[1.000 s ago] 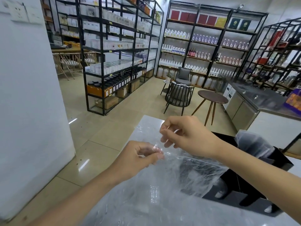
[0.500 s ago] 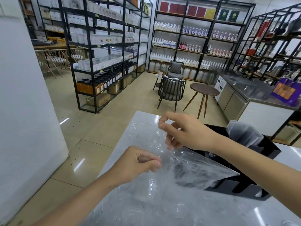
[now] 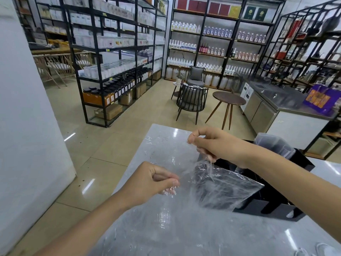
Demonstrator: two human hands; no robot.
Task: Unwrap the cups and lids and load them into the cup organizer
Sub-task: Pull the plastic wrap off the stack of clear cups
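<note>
A clear plastic wrapper hangs stretched between my two hands above the grey marble counter. My left hand pinches its near-left corner between thumb and curled fingers. My right hand pinches its upper edge, higher and farther away. Behind the wrapper stands the black cup organizer at the counter's right side. A bundle in clear plastic sticks up from the organizer's far end. I cannot make out any cup or lid inside the held wrapper.
The counter ends just beyond my hands, with tiled floor below. A white pillar stands at the left. Black shelving racks, a chair, a round table and a steel counter fill the shop behind.
My hands have drawn farther apart, the right one rising and the left one lowering, pulling the wrapper taut. My view has tilted slightly upward and leftward.
</note>
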